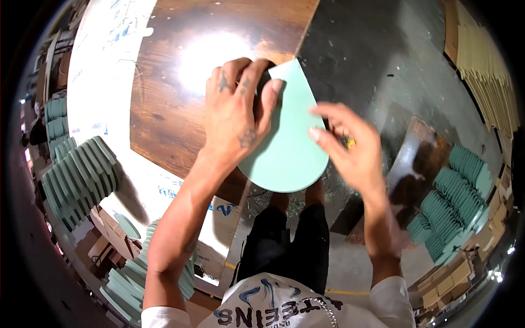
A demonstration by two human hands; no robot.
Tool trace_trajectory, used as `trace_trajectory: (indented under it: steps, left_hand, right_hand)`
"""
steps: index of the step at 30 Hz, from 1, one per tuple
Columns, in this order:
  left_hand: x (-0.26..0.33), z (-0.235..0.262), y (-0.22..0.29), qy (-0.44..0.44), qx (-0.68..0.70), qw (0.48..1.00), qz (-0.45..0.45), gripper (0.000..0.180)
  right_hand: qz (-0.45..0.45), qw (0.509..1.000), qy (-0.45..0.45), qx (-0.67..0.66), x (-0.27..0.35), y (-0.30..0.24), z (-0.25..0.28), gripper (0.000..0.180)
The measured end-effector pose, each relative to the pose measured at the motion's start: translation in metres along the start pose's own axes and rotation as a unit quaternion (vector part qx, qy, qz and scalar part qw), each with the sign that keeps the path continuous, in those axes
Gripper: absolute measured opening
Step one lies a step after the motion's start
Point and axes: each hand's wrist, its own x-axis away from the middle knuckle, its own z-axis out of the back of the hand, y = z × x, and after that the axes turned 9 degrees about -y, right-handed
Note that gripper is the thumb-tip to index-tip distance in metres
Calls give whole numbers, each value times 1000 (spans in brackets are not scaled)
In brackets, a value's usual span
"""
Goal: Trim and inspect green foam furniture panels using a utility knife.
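Observation:
A pale green, teardrop-shaped flat panel (pixel 292 147) lies partly over the table's edge, its blunt narrow end pointing away from me and its round end toward my body. My left hand (pixel 234 104) grips the panel's left edge, thumb on the top face and fingers curled at the far side. By the right edge, my right hand (pixel 353 145) has its thumb and index finger apart, close to the rim; whether they touch it I cannot tell. A small yellow and dark thing (pixel 350 143) shows in its palm behind those fingers, mostly hidden.
The brown wood-grain tabletop (pixel 169 117) has a bright glare patch, with a white sheet (pixel 104 71) along its left. Stacked green panels (pixel 82 177) stand at left, and more green stacks (pixel 451 202) at right. Beige sheets (pixel 484 71) are piled far right. Scraps dot the dark floor (pixel 361 49).

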Motion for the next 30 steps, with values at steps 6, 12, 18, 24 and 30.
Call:
trace_trajectory:
  steps: [6, 12, 18, 24, 30]
  left_hand:
    - [-2, 14, -12, 34, 93, 987, 128, 36]
    - [-15, 8, -24, 38, -130, 991, 13, 44]
    - [-14, 7, -27, 24, -78, 997, -5, 39]
    - [-16, 6, -29, 50, -84, 995, -14, 38]
    - [-16, 4, -31, 60, -95, 993, -26, 37]
  right_hand:
    - [-78, 995, 18, -57, -46, -27, -6, 34]
    - [-260, 935, 69, -231, -26, 26, 26, 46]
    - [-455, 683, -37, -570, 169, 23, -56, 28]
    - [-602, 605, -25, -520, 263, -33, -140, 54]
    - [-313, 867, 65, -383, 212, -3, -94, 28]
